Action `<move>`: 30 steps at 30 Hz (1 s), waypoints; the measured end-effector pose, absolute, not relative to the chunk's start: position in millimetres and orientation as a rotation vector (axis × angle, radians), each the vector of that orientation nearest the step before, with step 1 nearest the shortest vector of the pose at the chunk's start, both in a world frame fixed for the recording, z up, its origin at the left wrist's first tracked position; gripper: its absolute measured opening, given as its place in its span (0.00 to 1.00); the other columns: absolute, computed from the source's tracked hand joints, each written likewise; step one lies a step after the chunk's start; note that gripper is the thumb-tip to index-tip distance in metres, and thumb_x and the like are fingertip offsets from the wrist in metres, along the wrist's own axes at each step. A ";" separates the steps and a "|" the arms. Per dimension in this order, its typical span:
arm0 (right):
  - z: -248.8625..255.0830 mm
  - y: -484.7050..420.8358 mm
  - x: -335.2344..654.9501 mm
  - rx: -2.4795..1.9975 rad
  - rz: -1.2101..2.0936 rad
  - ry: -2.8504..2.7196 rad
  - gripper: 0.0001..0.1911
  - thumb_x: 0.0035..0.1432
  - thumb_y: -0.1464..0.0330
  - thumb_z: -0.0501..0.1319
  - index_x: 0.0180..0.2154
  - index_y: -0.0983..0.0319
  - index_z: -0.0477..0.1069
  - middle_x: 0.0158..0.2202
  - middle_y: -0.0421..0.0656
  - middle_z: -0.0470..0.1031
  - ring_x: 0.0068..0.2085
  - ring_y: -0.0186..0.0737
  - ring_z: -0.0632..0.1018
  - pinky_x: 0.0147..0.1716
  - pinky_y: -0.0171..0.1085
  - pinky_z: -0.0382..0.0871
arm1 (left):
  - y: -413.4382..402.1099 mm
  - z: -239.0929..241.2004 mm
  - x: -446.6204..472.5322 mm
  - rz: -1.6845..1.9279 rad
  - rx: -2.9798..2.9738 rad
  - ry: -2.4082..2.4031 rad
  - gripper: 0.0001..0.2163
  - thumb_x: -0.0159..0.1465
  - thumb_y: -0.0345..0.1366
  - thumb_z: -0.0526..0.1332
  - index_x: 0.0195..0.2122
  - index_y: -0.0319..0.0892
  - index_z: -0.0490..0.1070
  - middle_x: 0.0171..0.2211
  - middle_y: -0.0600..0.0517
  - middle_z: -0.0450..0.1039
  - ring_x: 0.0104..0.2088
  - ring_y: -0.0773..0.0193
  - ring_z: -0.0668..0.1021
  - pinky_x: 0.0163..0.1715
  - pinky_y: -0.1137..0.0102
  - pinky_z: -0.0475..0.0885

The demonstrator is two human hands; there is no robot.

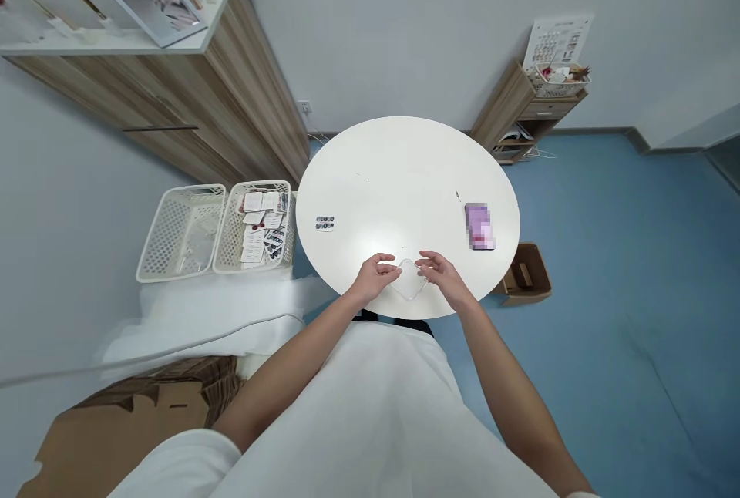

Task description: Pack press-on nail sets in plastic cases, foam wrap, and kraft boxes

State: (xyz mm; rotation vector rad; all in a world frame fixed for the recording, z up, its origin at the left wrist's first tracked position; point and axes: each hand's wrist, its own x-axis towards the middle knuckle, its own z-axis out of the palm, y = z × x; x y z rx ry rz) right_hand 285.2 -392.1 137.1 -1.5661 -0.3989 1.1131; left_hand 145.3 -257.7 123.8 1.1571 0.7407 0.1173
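Over the near edge of the white round table point(405, 166), a small see-through plastic piece point(409, 282) with a squarish outline is held between my two hands. Whether it is a case or a bag I cannot make out. My left hand point(378, 276) pinches its left side between thumb and fingers. On the right side, the fingers of my right hand point(440, 274) close on its edge. A small sheet with dark round stickers point(324, 223) lies on the table at the left. Over at the right is a purple phone-like object point(479, 226), blurred by blocks.
Left of the table stand two white baskets: one with printed cards point(254, 240), one with clear plastic pieces point(196, 243). Flattened cardboard point(127, 429) leans at lower left. An open cardboard box point(526, 274) sits on the floor at right. A wooden cabinet point(248, 97) rises behind left.
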 end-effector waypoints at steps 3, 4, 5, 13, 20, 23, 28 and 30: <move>135.4 -391.5 281.8 -1.554 1.112 -0.394 0.22 0.41 0.60 0.64 0.41 0.59 0.68 0.31 0.40 0.71 0.32 0.35 0.72 0.37 0.40 0.65 | -257.7 123.7 152.3 0.091 1.175 0.723 0.21 0.48 0.40 0.66 0.42 0.41 0.65 0.32 0.48 0.74 0.31 0.64 0.75 0.35 0.67 0.66; 133.9 -392.1 281.4 -1.552 1.095 -0.372 0.22 0.41 0.60 0.64 0.40 0.59 0.68 0.30 0.39 0.70 0.31 0.35 0.72 0.36 0.39 0.65 | -258.1 123.2 154.8 0.100 1.176 0.719 0.20 0.48 0.40 0.66 0.42 0.41 0.65 0.33 0.48 0.74 0.32 0.64 0.75 0.36 0.66 0.66; 132.2 -392.9 281.6 -1.549 1.070 -0.341 0.21 0.40 0.60 0.64 0.39 0.59 0.68 0.29 0.39 0.70 0.30 0.34 0.72 0.35 0.39 0.65 | -258.6 122.4 157.1 0.118 1.172 0.718 0.20 0.49 0.40 0.65 0.42 0.41 0.66 0.34 0.47 0.74 0.33 0.64 0.75 0.37 0.66 0.66; 124.0 -399.4 299.7 -1.472 0.991 -0.139 0.20 0.41 0.61 0.63 0.39 0.57 0.66 0.30 0.37 0.68 0.28 0.32 0.72 0.30 0.36 0.66 | -274.3 111.2 170.8 0.159 1.131 0.790 0.18 0.49 0.40 0.65 0.40 0.41 0.68 0.33 0.50 0.69 0.31 0.68 0.73 0.34 0.70 0.67; 120.1 -405.9 316.8 -1.529 1.062 -0.208 0.19 0.43 0.61 0.61 0.40 0.56 0.64 0.31 0.37 0.65 0.29 0.34 0.73 0.30 0.35 0.65 | -292.7 103.9 187.2 0.266 1.115 0.837 0.17 0.49 0.40 0.65 0.39 0.41 0.68 0.28 0.53 0.67 0.27 0.70 0.72 0.33 0.70 0.68; 118.9 -409.5 324.7 -1.532 1.107 -0.251 0.19 0.45 0.62 0.61 0.41 0.55 0.63 0.32 0.37 0.65 0.30 0.33 0.73 0.31 0.35 0.65 | -297.4 102.0 190.9 0.280 1.112 0.855 0.17 0.49 0.40 0.65 0.39 0.41 0.68 0.27 0.54 0.67 0.26 0.70 0.72 0.33 0.70 0.67; 117.3 -411.7 333.8 -1.528 1.157 -0.291 0.21 0.44 0.62 0.61 0.42 0.56 0.63 0.31 0.37 0.66 0.30 0.34 0.74 0.32 0.36 0.65 | -302.2 97.6 192.5 0.303 1.140 0.866 0.16 0.50 0.40 0.64 0.39 0.39 0.68 0.28 0.53 0.67 0.27 0.71 0.72 0.33 0.70 0.67; 115.8 -411.0 335.0 -1.517 1.171 -0.298 0.22 0.43 0.61 0.62 0.42 0.56 0.63 0.30 0.36 0.66 0.30 0.34 0.74 0.32 0.36 0.65 | -303.0 96.8 191.8 0.303 1.142 0.868 0.17 0.50 0.40 0.64 0.40 0.39 0.68 0.28 0.54 0.67 0.27 0.71 0.71 0.33 0.70 0.67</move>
